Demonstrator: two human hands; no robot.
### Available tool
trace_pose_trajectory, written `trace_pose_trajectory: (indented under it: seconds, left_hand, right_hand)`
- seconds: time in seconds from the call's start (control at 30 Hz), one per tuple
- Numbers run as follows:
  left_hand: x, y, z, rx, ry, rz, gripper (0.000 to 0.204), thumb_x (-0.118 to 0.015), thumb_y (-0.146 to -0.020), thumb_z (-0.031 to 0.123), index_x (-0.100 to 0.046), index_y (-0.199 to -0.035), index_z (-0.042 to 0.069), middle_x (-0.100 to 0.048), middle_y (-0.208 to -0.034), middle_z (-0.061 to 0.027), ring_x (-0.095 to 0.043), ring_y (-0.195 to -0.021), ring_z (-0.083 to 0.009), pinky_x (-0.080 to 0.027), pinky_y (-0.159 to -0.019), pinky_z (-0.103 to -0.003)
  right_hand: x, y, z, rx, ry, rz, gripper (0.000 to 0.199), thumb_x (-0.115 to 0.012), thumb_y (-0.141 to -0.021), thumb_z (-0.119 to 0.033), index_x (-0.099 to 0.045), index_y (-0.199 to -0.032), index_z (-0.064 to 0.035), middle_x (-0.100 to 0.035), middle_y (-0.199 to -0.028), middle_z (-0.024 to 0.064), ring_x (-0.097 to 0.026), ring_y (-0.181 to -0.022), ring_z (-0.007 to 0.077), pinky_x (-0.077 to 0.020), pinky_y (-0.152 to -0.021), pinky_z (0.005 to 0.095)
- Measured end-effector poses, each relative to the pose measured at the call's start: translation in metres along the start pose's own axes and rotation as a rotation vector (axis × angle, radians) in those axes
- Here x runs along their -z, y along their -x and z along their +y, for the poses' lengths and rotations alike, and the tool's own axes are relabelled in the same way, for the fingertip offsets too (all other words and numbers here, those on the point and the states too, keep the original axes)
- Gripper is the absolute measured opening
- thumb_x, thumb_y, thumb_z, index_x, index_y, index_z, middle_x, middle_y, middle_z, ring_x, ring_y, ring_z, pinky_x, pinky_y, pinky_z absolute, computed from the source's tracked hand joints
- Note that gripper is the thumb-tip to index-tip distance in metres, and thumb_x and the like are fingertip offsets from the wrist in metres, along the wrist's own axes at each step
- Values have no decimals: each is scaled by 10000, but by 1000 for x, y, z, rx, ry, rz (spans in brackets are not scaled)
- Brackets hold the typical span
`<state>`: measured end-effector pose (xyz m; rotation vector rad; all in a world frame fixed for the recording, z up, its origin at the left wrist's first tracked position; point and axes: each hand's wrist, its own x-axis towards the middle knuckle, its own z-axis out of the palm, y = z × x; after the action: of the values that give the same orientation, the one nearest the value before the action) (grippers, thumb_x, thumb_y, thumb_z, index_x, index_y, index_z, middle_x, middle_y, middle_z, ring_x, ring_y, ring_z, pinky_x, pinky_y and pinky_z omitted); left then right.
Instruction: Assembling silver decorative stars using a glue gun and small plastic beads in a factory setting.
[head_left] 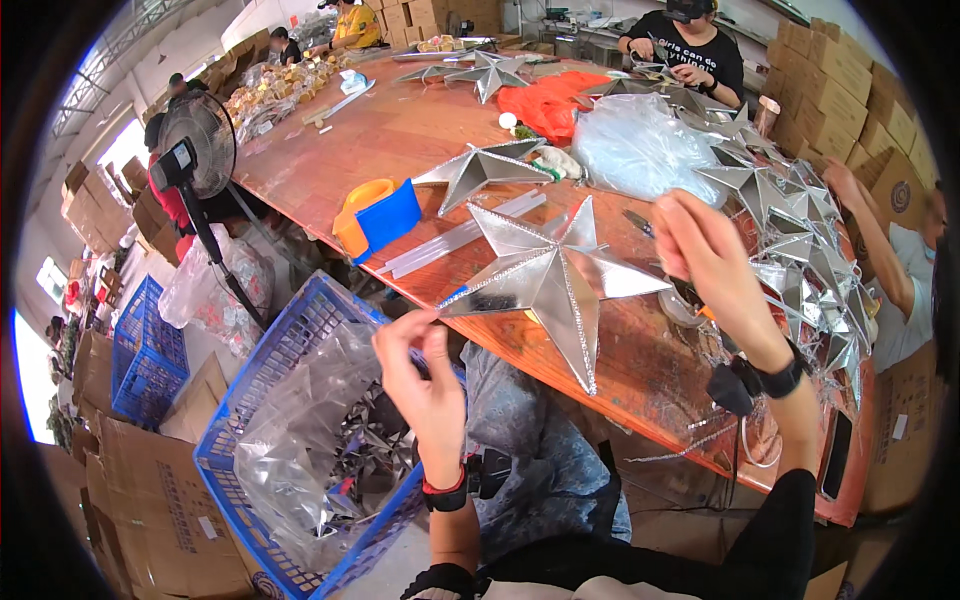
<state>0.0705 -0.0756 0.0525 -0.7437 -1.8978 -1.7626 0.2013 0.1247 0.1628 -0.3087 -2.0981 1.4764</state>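
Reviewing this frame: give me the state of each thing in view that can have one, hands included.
Left hand: pinching the left tip of the big star.
Right hand: gripping the star's right side.
Large silver foil five-pointed star: held up above the table edge.
Blue plastic crate: lined with a clear bag, part filled.
Black standing fan: upright; spinning or not, cannot tell.
Orange and blue tape dispenser: resting on the wooden table.

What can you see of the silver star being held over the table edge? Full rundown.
The silver star is a five-pointed, faceted shell of shiny foil-like sheet, ridged from centre to each tip, with glittery tinsel trim along its edges. It looks whole and lies roughly flat over the near edge of the wooden table. The left hand pinches its left tip; the right hand is at its right point. Whether its underside touches the tabletop is unclear.
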Motion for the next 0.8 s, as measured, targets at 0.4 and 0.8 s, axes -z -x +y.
trace_pose_trajectory:
  seconds: [0.4, 0.8]
  left_hand:
    - [-13, 21, 7, 233, 147, -627, 295, -605, -825, 54, -492, -1096, 75, -554, -635, -23, -468, -522, -55, -360, -477, -202]
    - [-82, 64, -5, -17, 269, -280, 729, -791, -616, 24, -335, -1182, 71, -400, -1080, -124, -500, -953, -218, -464, -782, -320]
  right_hand:
    - [26, 92, 3, -51, 44, -39, 212, -488, -926, -183, -460, -788, -24, -474, -705, 37, -460, -561, 73, -360, -488, 201]
    - [26, 91, 5, -94, -167, -152, 85, -465, -913, -75, -438, -880, -2, -506, -763, 66, -547, -663, 116, -479, -620, 249]
